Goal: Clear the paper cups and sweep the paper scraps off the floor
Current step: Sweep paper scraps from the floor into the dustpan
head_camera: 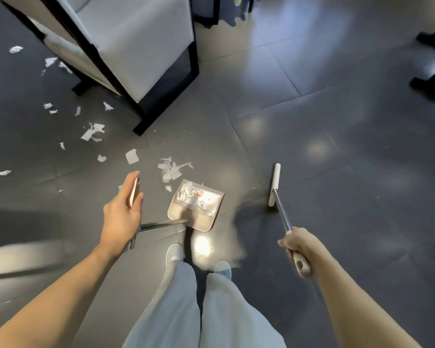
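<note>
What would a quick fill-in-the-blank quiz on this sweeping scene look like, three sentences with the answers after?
1. The left hand holds the dustpan by its long ____.
2. The broom, gripped by the right hand, has its head to the ____ of the dustpan.
3. Most loose paper scraps lie on the floor to the ____ of the dustpan.
Missing words: handle; right; left.

White paper scraps, beige dustpan, dark grey floor, pale blue trousers
</note>
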Motion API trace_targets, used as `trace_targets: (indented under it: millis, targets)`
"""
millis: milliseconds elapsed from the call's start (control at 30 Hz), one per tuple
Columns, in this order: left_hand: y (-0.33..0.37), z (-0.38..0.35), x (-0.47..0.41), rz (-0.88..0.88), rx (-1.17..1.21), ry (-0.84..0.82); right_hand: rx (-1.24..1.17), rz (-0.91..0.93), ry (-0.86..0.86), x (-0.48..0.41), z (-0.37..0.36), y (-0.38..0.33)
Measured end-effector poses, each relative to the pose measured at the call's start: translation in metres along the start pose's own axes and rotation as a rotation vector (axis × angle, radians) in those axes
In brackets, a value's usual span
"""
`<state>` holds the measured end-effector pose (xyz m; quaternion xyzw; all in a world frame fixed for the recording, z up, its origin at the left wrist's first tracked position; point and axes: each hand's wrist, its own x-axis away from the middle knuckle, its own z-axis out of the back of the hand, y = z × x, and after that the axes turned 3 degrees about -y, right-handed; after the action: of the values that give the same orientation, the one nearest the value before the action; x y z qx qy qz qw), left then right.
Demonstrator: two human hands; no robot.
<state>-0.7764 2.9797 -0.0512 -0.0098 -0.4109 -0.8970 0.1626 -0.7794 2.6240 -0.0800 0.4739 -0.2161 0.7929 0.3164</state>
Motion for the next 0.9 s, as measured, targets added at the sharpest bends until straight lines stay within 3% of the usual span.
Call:
trace_targets:
  millis: [200, 500, 667, 900]
  targets:
    - [-0.022, 0.027, 0.012, 0.002, -0.036, 0.014, -0.109, 0.125, -0.036, -0.01, -0.028, -0.055]
    - [-0.072, 0.091, -0.012, 0.076, 0.01, 0.054, -0.033, 0.294, -0.069, 0.008, -0.07, -0.177]
    - [-0.095, 0.125, -0.035, 0.111, 0.034, 0.044, -0.153, 0.327, -0.134, 0.011, -0.099, -0.228]
    - [-0.127, 0.16, -0.077, 0.19, 0.059, -0.009, -0.125, 0.347, -0.148, 0.028, -0.114, -0.286]
